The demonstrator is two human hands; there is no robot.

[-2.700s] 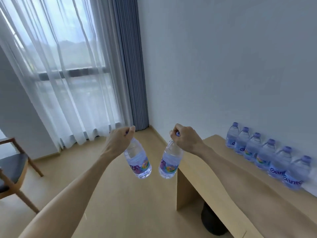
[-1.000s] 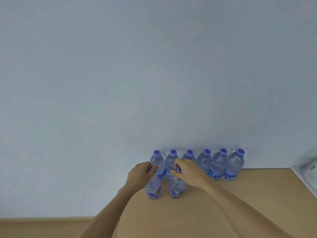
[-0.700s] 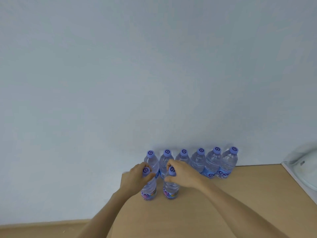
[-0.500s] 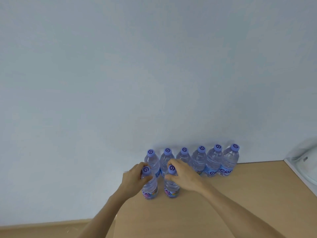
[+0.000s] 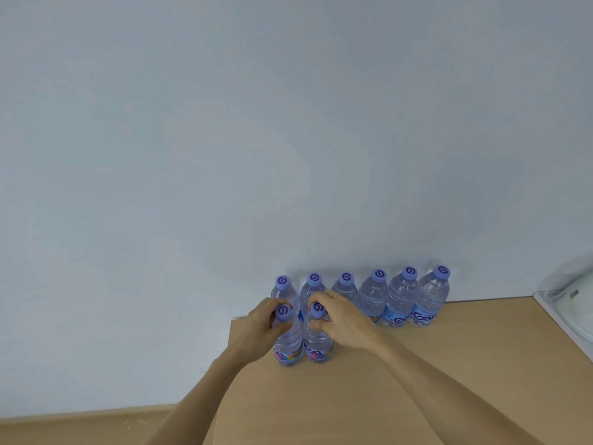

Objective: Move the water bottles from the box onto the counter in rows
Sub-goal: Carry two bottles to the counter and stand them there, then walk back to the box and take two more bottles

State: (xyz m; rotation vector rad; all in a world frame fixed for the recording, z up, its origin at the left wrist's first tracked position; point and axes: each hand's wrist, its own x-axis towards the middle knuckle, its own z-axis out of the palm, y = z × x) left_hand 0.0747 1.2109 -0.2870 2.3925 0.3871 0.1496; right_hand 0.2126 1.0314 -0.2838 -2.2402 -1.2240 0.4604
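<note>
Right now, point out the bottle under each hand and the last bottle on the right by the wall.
left-hand bottle (image 5: 287,343), head view, clear ribbed body.
right-hand bottle (image 5: 317,342), head view, clear body.
rightmost bottle (image 5: 430,297), head view, clear body.

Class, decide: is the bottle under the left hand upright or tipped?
Upright: the bottle stands base-down on the counter, cap on top, gripped by the left hand.

1. Counter (image 5: 433,380): light wood top, set against a pale wall.
2. Back row (image 5: 362,297): six clear water bottles with purple caps, upright, side by side against the wall.
3. Front pair (image 5: 303,345): two more bottles, upright, touching each other, just before the row's left end.
</note>
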